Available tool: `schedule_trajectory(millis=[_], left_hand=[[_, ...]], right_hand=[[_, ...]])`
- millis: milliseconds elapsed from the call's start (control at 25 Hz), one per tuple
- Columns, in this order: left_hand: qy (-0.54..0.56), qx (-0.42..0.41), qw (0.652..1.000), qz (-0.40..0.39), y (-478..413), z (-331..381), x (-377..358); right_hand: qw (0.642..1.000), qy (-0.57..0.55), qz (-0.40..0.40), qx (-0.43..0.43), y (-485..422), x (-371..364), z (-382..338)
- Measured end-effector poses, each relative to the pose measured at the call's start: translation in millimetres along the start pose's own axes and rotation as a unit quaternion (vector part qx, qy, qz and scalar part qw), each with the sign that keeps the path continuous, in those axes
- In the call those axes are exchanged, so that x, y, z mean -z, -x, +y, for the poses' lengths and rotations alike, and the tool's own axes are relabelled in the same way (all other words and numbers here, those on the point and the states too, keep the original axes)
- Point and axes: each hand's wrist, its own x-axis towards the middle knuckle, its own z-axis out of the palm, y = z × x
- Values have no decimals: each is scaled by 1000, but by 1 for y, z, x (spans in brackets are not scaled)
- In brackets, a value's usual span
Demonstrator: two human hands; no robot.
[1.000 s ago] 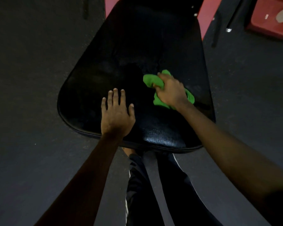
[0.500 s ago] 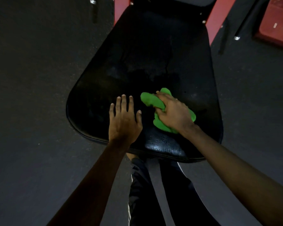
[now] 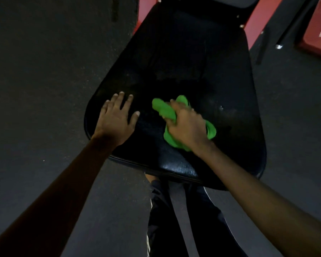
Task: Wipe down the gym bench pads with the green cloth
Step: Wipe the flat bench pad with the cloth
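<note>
A wide black bench pad (image 3: 183, 62) fills the middle of the head view, its rounded near edge just in front of my legs. My right hand (image 3: 186, 127) grips a bunched green cloth (image 3: 162, 108) and presses it onto the near middle of the pad. Part of the cloth also sticks out to the right of the hand. My left hand (image 3: 117, 119) lies flat on the pad's near left corner, fingers spread, a short gap left of the cloth.
Red frame bars (image 3: 261, 19) hold the pad at the far end. A red platform (image 3: 315, 32) and a thin dark bar (image 3: 293, 25) lie on the dark rubber floor (image 3: 44, 71) at the far right. My dark trousers (image 3: 174, 219) show below the pad.
My right hand has dragged the cloth towards me and a little left across the pad. My left hand has slid left towards the pad's corner.
</note>
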Motion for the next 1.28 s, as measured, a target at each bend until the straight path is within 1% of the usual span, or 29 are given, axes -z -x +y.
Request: schedule_trajectory(millis=[40, 80, 120, 280, 400, 480, 600, 680, 720, 800, 880, 960, 1080, 1160, 1240, 1280], left_hand=[[-2, -2, 1000, 4, 0, 1, -1], [-3, -1, 1000, 7, 1, 2, -2], [-2, 1, 1000, 10, 1, 2, -3], [12, 5, 1000, 26, 2, 2, -1], [9, 8, 1000, 17, 3, 6, 0], [12, 9, 1000, 3, 3, 5, 2], [21, 10, 1000, -13, 2, 4, 5], [23, 10, 999, -24, 2, 5, 6], [23, 10, 999, -26, 2, 6, 6], [28, 9, 999, -28, 2, 5, 6], [31, 10, 999, -27, 0, 5, 6], [30, 16, 999, -26, 3, 6, 8], [29, 16, 999, -18, 3, 5, 5], [35, 9, 999, -24, 1, 5, 6], [47, 11, 999, -16, 1, 4, 9], [54, 26, 998, -4, 2, 0, 11]], right_hand=[[1000, -2, 3, 18, 14, -3, -2], [1000, -7, 11, 18, 14, -3, 0], [1000, -9, 26, 2, 2, -2, 3], [990, -17, 80, -119, -91, 1, 6], [984, -14, 86, -156, -128, 3, -2], [988, -1, 63, -142, -112, 1, -12], [997, 8, 16, -78, -39, -9, -23], [999, 22, 8, -35, 4, -14, -21], [999, 27, 11, -22, 10, -16, -17], [999, 34, 23, -21, -9, -16, -14], [998, 33, 40, -35, -49, -17, -23], [998, 8, 49, -46, -96, -20, -36], [996, 13, 48, -74, -153, -21, -52], [996, 19, 38, -79, -162, -21, -56], [998, 22, 20, -57, -140, -17, -57], [999, 22, 1, -44, -118, -14, -56]])
